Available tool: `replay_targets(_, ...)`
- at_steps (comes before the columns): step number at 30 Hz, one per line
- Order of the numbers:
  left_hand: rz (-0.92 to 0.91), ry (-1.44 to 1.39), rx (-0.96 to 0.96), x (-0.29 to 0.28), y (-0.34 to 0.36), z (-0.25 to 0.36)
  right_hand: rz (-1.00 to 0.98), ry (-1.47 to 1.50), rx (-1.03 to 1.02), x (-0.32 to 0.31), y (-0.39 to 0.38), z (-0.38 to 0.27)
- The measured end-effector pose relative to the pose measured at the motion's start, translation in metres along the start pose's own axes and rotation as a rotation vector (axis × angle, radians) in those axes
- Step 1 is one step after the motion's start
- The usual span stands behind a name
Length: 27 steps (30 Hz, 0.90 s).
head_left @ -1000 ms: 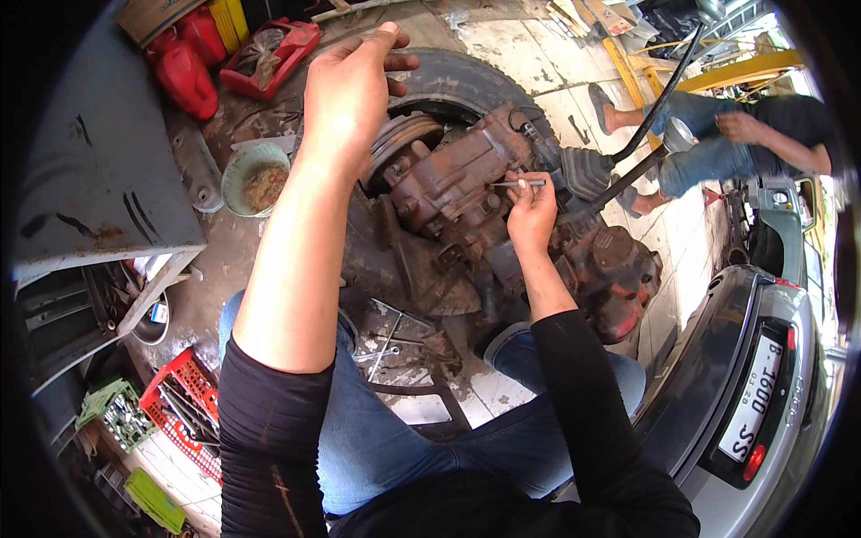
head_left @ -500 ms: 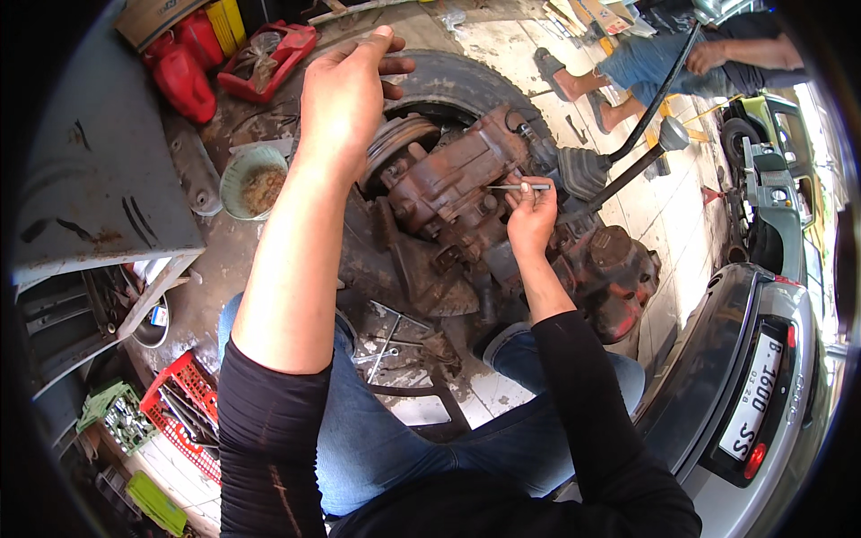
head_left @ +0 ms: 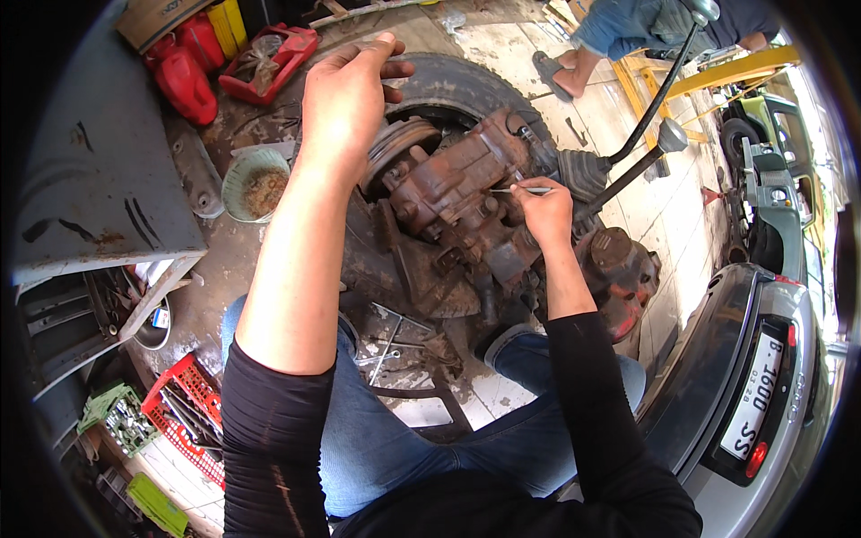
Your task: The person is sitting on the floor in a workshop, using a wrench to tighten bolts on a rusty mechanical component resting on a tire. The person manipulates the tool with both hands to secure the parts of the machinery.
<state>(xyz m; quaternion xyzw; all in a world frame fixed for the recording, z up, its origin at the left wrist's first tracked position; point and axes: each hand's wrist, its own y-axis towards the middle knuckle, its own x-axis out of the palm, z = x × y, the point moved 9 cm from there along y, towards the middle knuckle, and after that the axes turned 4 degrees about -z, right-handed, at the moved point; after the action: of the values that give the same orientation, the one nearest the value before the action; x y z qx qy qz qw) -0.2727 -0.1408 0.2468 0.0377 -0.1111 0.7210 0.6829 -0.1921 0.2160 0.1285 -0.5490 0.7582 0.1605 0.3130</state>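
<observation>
A rusty brown gearbox (head_left: 453,170) lies over a large tyre (head_left: 475,85). My right hand (head_left: 549,213) is closed in a pinch around a slim, screwdriver-like metal tool (head_left: 540,189), its thin shaft pointing left to the casing; whether the tip touches is too small to tell. My left hand (head_left: 343,103) is raised above the tyre's left side, its fingers loosely curved and apart, with nothing seen in it. Two long levers, one rising from a black rubber boot (head_left: 583,175), stand at the gearbox's right end.
Wrenches (head_left: 387,345) lie on the floor near my legs. A pale green bowl (head_left: 256,184), red jerrycans (head_left: 184,72) and a red tray (head_left: 269,63) stand left, above a red tool basket (head_left: 184,412). A car (head_left: 744,394) is close right. Another person (head_left: 619,31) is beyond the levers.
My right hand has turned and shifted slightly right, still holding the slim tool. My left hand stays nearly in place. The other person has moved up and left, uncovering more of a yellow frame.
</observation>
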Motion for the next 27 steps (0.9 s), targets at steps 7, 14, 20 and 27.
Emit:
replay_targets(7,-0.005,-0.028,0.027,0.001,0.001,0.002,-0.122,-0.072,0.198,-0.009,0.006,0.016)
replay_targets(14,-0.004,-0.008,0.017,-0.001,0.002,-0.001,-0.206,-0.437,0.114,-0.011,-0.001,-0.016)
replay_targets(20,-0.002,-0.011,0.040,0.000,0.003,0.000,-0.324,-0.512,0.131,-0.008,-0.002,-0.014)
replay_targets(27,-0.013,-0.011,0.025,0.005,0.004,-0.002,-0.418,-0.870,0.181,0.007,0.011,0.029)
